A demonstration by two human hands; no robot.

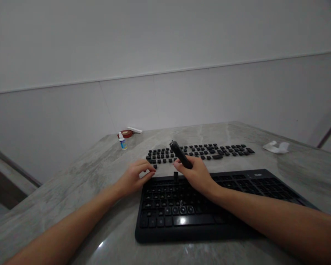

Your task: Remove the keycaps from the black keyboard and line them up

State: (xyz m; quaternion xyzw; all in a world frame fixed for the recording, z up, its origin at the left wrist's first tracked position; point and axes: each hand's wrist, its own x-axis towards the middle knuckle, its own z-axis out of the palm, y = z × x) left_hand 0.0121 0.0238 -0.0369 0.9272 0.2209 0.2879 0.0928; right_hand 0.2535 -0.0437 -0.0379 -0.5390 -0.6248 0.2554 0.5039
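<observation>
The right forearm [264, 213] hides part of the keyboard [198, 221] and leaves at the lower right corner, while the bottom edge cuts the left forearm [79, 221]. The right grip [198, 176] covers the tool's [181, 155] lower part. Markings on the loose keys [217, 157] and bottle [123, 142] are too small to read.

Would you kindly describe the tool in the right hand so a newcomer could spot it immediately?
Find the wide black keyboard on the marbled tabletop. Near its back edge, the right hand grips the black pen-shaped tool. Unlike the small blocky keycaps lying beyond, it is long and rounded, tilted upward.
</observation>
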